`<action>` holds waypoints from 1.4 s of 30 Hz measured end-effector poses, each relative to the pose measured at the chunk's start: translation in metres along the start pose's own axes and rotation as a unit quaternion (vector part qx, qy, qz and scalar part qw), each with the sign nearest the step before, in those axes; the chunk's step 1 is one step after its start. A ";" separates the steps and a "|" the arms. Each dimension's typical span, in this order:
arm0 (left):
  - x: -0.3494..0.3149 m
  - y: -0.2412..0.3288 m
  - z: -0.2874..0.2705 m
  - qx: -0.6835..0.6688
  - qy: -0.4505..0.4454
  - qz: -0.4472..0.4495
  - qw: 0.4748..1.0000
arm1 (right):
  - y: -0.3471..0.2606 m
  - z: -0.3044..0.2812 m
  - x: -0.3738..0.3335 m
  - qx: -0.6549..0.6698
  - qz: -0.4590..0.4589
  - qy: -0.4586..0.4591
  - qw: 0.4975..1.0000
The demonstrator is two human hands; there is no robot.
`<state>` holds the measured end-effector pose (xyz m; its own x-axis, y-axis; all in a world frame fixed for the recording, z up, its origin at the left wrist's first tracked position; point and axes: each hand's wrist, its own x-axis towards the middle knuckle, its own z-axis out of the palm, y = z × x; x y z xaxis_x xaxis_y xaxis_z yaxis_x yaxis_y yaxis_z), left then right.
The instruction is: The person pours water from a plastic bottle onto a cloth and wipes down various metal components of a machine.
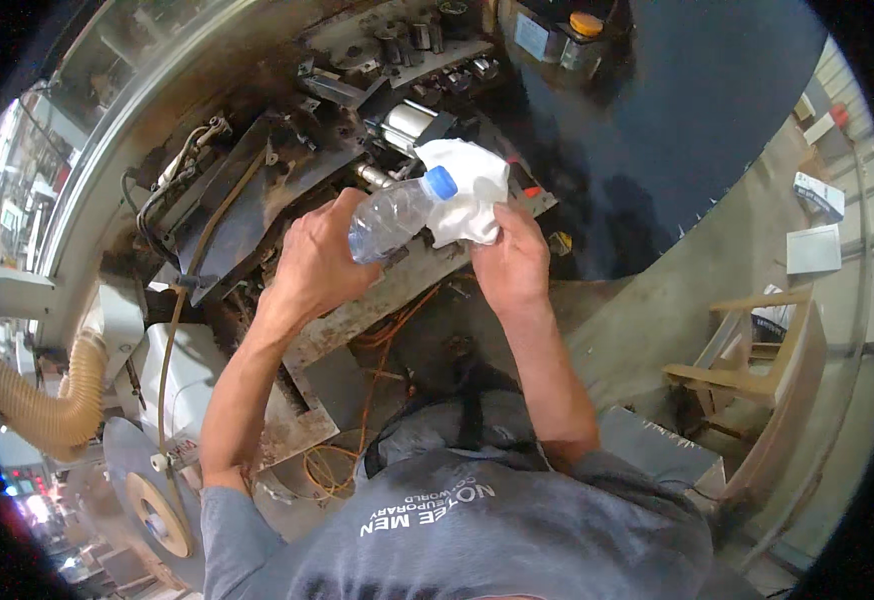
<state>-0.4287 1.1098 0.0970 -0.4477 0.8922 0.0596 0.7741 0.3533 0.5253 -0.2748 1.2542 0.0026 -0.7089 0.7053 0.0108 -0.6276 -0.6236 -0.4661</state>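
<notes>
My left hand point(319, 258) is wrapped round a clear plastic bottle point(389, 222), which lies tilted with its blue cap point(441, 183) toward the upper right. In my right hand point(513, 258) I pinch a white cloth point(475, 186) by its lower right edge. The cloth hangs just behind the cap and seems to meet it; whether they touch I cannot tell. Both hands are held above a grimy machine bed. Under them sits a silver cylinder point(409, 124) among dark metal parts.
At the upper right stands a large dark panel point(657, 110) with an orange-capped container point(579, 45) near it. A wooden frame point(757, 360) is on the right. Orange cables point(365, 400) hang below the machine. A ribbed tan hose point(57, 400) and a grey disc point(152, 500) are at the left.
</notes>
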 end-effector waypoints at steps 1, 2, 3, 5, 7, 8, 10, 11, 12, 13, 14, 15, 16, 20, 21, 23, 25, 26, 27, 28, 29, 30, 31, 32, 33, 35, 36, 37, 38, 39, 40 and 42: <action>0.003 -0.001 0.000 0.036 0.001 0.023 0.999 | 0.001 -0.002 0.002 0.005 0.001 0.004 1.000; 0.006 -0.002 0.001 0.071 0.002 0.045 0.996 | 0.002 -0.003 0.004 0.009 0.015 -0.004 1.000; 0.009 -0.003 0.001 0.073 -0.003 0.043 0.996 | 0.002 -0.004 0.005 0.012 0.030 -0.012 0.999; 0.015 -0.006 0.002 0.144 0.003 0.051 0.988 | 0.002 -0.002 0.007 0.023 0.036 0.000 0.999; 0.020 0.000 -0.002 0.170 -0.017 0.038 0.985 | 0.001 -0.005 0.010 0.032 0.041 0.011 0.999; 0.023 0.003 -0.004 0.193 -0.032 0.027 0.980 | 0.001 -0.009 0.012 0.028 0.055 0.013 0.998; 0.028 0.004 -0.004 0.207 -0.044 0.004 0.977 | 0.001 -0.014 0.017 0.026 0.069 0.017 0.997; 0.029 0.004 -0.004 0.222 -0.052 -0.018 0.974 | 0.000 -0.014 0.020 0.015 0.063 0.000 0.998; 0.032 0.004 -0.003 0.222 -0.054 -0.020 0.973 | 0.000 -0.014 0.022 0.004 0.058 -0.017 0.998; 0.034 0.004 -0.002 0.233 -0.058 -0.022 0.971 | 0.000 -0.016 0.024 0.005 0.060 -0.016 0.998; 0.036 0.003 -0.002 0.243 -0.062 -0.024 0.968 | 0.001 -0.018 0.027 0.007 0.060 -0.016 0.998; 0.039 0.004 -0.001 0.243 -0.063 -0.025 0.968 | 0.001 -0.018 0.029 0.008 0.060 -0.016 0.998; 0.041 0.005 0.000 0.248 -0.070 -0.032 0.966 | -0.001 -0.016 0.031 0.009 0.061 -0.016 0.998; 0.047 0.003 0.005 0.220 -0.075 -0.052 0.971 | -0.009 -0.010 0.036 0.043 0.082 -0.010 0.996; 0.046 0.000 0.009 0.220 -0.072 -0.055 0.971 | -0.010 -0.011 0.037 0.054 0.100 0.008 0.993; 0.040 -0.010 0.023 0.036 0.016 -0.017 0.999 | -0.008 -0.015 0.040 0.080 0.123 0.019 0.989; 0.033 -0.013 0.033 -0.040 0.020 -0.049 0.998 | -0.005 -0.023 0.039 0.103 0.147 0.026 0.983; 0.027 -0.014 0.035 -0.111 0.026 -0.079 0.990 | -0.003 -0.028 0.038 0.155 0.167 0.046 0.973; 0.024 -0.020 0.043 -0.111 0.040 -0.080 0.990 | -0.001 -0.036 0.043 0.204 0.183 0.067 0.959; 0.019 -0.024 0.051 -0.159 0.070 -0.080 0.982 | 0.002 -0.047 0.048 0.280 0.183 0.036 0.942; 0.010 -0.029 0.053 -0.206 0.094 -0.080 0.971 | -0.002 -0.050 0.053 0.217 0.182 0.064 0.957; 0.003 -0.026 0.046 -0.200 0.068 -0.095 0.973 | -0.006 -0.055 0.063 0.132 0.173 0.105 0.970; -0.008 -0.022 0.039 -0.202 0.078 -0.096 0.971 | -0.008 -0.065 0.076 0.046 0.163 0.144 0.975; -0.012 -0.020 0.035 -0.243 0.092 -0.110 0.959 | -0.012 -0.101 0.104 0.247 0.222 -0.099 0.938; -0.022 -0.018 0.032 -0.282 0.103 -0.131 0.945 | -0.019 -0.030 0.098 -0.025 0.063 -0.015 0.998; -0.037 -0.011 0.024 -0.322 0.151 -0.144 0.923 | -0.009 -0.035 0.160 -0.058 0.077 0.035 0.995; -0.045 -0.010 0.020 -0.329 0.178 -0.192 0.907 | -0.003 -0.025 0.183 -0.088 0.068 0.007 0.994; -0.053 -0.013 0.019 -0.336 0.204 -0.240 0.887 | 0.004 -0.017 0.207 -0.117 0.059 -0.021 0.991; -0.054 -0.017 0.019 -0.341 0.201 -0.238 0.887 | 0.009 -0.022 0.239 -0.184 0.015 -0.045 0.982; -0.058 -0.021 0.020 -0.364 0.274 -0.227 0.861 | 0.022 -0.033 0.272 -0.246 -0.021 -0.074 0.966; -0.062 -0.022 0.022 -0.383 0.346 -0.216 0.829 | 0.033 -0.035 0.298 -0.337 -0.056 -0.069 0.937; -0.067 -0.034 0.023 -0.373 0.386 -0.219 0.815 | 0.057 -0.026 0.340 -0.599 -0.123 -0.050 0.789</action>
<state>-0.4145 1.0445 0.0555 -0.9791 0.1811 0.0929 0.1060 0.0640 0.9923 -0.5432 1.4669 -0.0439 -0.6729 0.6872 0.2738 -0.0374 0.3380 -0.9404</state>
